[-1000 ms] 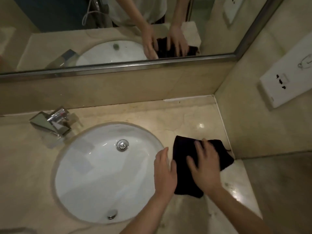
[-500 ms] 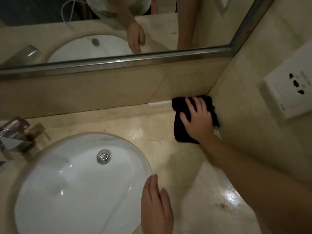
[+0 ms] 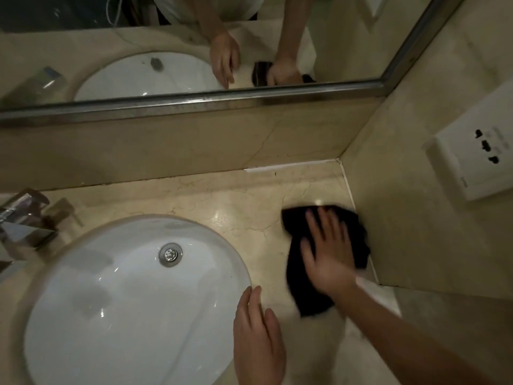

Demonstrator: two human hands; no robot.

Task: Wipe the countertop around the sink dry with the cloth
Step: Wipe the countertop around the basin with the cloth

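Note:
A black cloth [image 3: 308, 295] lies flat on the beige marble countertop [image 3: 236, 212], to the right of the white oval sink [image 3: 116, 301] and close against the right side wall. My right hand [image 3: 327, 251] presses down on the cloth with its fingers spread; the hand is motion-blurred. My left hand [image 3: 256, 337] rests flat on the counter at the sink's right rim, fingers together, holding nothing.
A chrome faucet [image 3: 22, 220] stands at the left behind the sink. A mirror [image 3: 194, 51] runs along the back wall above a low marble backsplash. A white socket plate [image 3: 477, 159] is on the right wall. The counter ends at its front right corner [image 3: 388, 301].
My right hand has dragged the cloth from the back right corner toward me along the right wall. My left hand has stayed by the sink rim.

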